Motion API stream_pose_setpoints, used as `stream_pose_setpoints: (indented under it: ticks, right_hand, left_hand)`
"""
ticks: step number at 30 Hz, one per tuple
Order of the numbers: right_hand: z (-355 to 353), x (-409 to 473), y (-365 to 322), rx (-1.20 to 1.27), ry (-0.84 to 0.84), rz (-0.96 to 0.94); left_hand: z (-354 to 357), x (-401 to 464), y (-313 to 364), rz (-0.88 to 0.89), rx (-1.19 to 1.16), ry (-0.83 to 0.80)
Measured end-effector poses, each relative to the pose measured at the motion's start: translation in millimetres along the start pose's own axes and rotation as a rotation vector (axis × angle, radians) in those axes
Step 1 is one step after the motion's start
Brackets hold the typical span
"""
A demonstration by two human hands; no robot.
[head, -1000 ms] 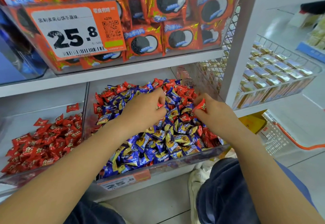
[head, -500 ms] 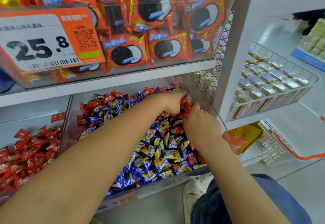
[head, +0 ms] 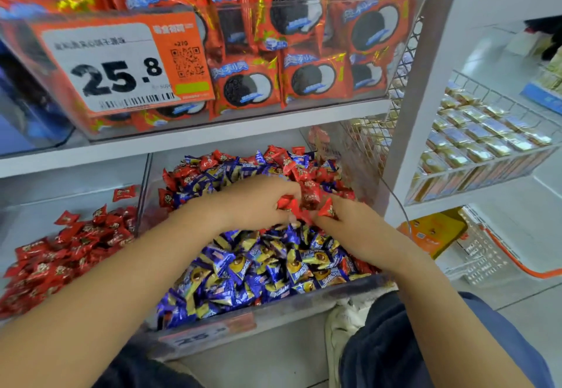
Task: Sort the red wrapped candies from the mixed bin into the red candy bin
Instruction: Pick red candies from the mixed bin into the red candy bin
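The clear mixed bin [head: 273, 323] on the lower shelf holds blue and gold candies in front and red wrapped candies [head: 299, 168] mostly at the back. My left hand [head: 255, 202] hovers over the middle of the pile, its curled fingers gripping several red candies [head: 289, 203]. Right beside it, my right hand [head: 349, 223] pinches one red candy [head: 327, 208] at its fingertips. The two hands nearly touch. To the left stands the red candy bin [head: 76, 196], with a heap of red candies [head: 60, 250] in it.
Above is a shelf with a clear bin of red cookie packs [head: 289, 62] and an orange price tag [head: 121, 65] reading 25.8. A white upright [head: 425, 83] borders the mixed bin's right. Beyond it is a wire rack of gold packets [head: 486, 138]. My knee [head: 425, 342] is below.
Both hands have drawn back from the bin's far right corner toward its middle, carrying red candies. The view has shifted slightly.
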State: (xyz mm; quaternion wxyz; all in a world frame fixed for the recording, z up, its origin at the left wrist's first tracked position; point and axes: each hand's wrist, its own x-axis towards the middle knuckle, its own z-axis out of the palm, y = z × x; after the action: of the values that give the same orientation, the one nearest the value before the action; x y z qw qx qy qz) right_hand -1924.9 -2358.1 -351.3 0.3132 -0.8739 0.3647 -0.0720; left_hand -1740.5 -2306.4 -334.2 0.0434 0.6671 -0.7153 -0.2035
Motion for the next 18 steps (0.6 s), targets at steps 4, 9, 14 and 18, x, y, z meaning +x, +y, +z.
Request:
stream_pose_setpoints:
  ticks: [4,9,14,18]
  right_hand:
    - [-4.4,-8.7,5.7,-0.06,0.085,0.047]
    - [-7.5,2.1,5.8,-0.154,0.202,0.047]
    - [8.6,15.5,-0.9,-0.238,0.057,-0.007]
    - [21.0,20.9,0.1,-0.413,-0.066,0.091]
  left_hand:
    - [2.8,-27.4,-3.4,-0.038,-0.08,0.132]
    - [-5.9,-41.3,-3.6,-0.095,-0.262,0.392]
    - [-8.8,-42.8,-13.6,-0.166,-0.413,0.402]
    - [-8.6,-46.2,-21.1,-0.181,-0.407,0.407]
